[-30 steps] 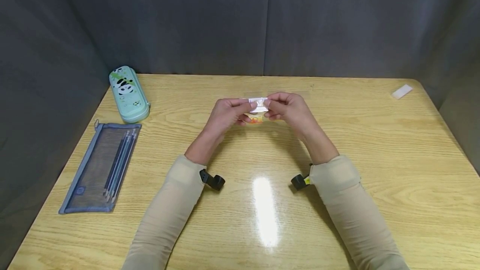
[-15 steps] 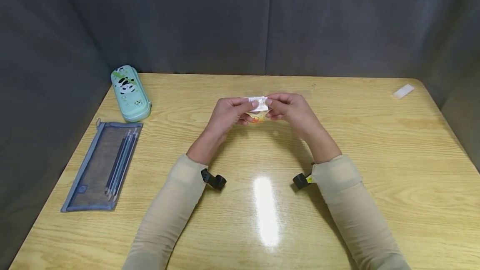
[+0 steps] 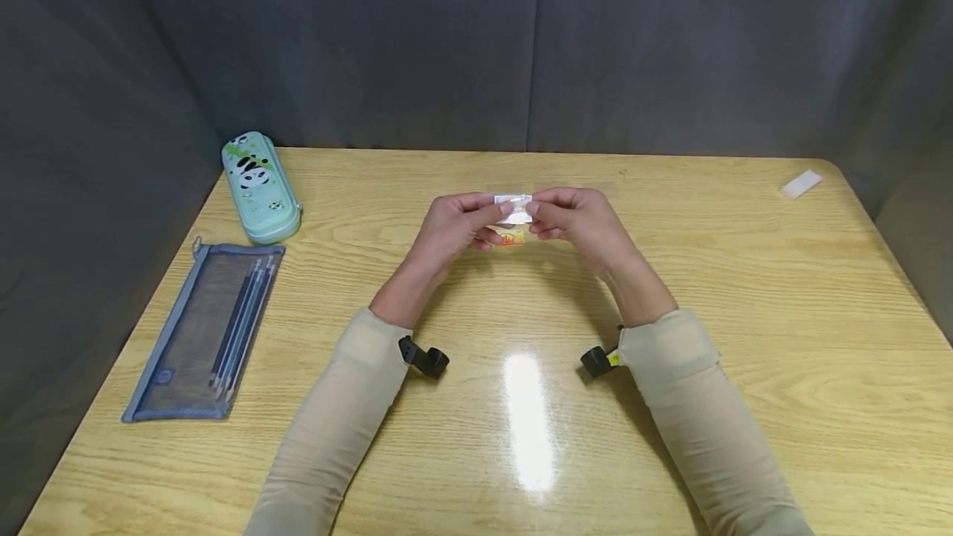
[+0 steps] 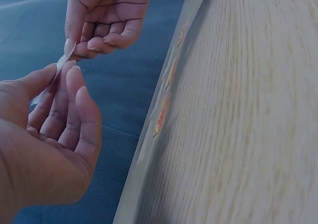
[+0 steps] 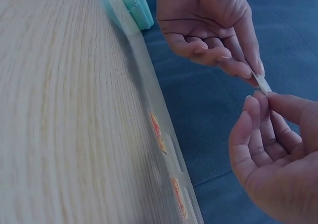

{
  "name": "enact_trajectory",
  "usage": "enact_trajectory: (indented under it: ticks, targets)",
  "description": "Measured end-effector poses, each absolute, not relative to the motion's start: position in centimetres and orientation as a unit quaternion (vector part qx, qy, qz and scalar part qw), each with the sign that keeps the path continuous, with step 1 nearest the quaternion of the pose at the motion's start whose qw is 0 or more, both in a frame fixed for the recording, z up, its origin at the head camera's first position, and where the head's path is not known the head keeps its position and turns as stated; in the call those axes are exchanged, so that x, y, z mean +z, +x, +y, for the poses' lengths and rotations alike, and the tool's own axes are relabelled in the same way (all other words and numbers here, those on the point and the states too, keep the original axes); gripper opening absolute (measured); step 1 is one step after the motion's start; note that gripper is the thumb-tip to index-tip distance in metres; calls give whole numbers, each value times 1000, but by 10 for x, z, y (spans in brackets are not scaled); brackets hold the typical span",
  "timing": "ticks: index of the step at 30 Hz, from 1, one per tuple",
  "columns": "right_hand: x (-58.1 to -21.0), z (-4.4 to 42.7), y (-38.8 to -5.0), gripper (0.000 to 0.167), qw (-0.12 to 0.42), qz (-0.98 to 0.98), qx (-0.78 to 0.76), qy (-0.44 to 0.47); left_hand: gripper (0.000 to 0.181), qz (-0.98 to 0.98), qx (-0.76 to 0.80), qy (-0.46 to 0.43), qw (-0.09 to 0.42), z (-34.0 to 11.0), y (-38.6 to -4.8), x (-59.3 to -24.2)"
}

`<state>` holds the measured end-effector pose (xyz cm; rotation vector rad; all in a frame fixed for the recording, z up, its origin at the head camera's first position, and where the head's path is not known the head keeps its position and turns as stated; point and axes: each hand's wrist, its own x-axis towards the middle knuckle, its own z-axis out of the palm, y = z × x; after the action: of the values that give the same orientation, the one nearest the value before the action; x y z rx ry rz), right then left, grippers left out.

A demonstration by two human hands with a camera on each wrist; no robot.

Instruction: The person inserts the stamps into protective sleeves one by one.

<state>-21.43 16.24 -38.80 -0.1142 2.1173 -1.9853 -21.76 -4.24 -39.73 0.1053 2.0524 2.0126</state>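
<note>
Between both hands, raised over the far middle of the table, is a small flat white piece (image 3: pixel 514 209) with a shiny face, thin as a wrapper when seen edge-on. My left hand (image 3: pixel 452 226) pinches its left end between thumb and fingers. The right hand (image 3: pixel 584 222) pinches the other end the same way; in the left wrist view this right hand (image 4: pixel 107 18) has its remaining fingers loosely curled. Beneath the hands, on the table, shows a small yellow-and-red printed piece (image 3: pixel 510 236). Several similar red-orange pieces (image 4: pixel 161 115) line the far edge in the wrist views.
At the left lie a mint panda pencil case (image 3: pixel 260 189) and a blue mesh zip pouch (image 3: pixel 174 304) with several pencils inside. A white eraser-like block (image 3: pixel 801 184) lies at the far right corner. Dark curtains (image 3: pixel 417 48) hang behind the table (image 3: pixel 744 271).
Both hands stay in place and keep hold of the white piece, which tilts very slightly. The whole head view has shifted a little.
</note>
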Motion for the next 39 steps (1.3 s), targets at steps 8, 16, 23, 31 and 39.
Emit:
enact_trajectory:
  ticks: [8, 16, 23, 31, 39]
  targets:
    - [-388, 159, -213, 23, 110, 738, -665, -36, 21, 691, 711, 41, 126, -40, -216, -397]
    - [-388, 160, -211, 29, 120, 736, -665, -43, 24, 692, 709, 39, 130, -39, -216, -396]
    - [-386, 164, -212, 31, 148, 726, -669, -48, 26, 700, 700, 46, 133, -39, -215, -396]
    - [-386, 163, -212, 24, 136, 723, -676, -50, 26, 698, 701, 54, 137, -40, -214, -396]
    - [-387, 161, -213, 11, 137, 724, -674, -42, 26, 694, 702, 51, 149, -38, -214, -395]
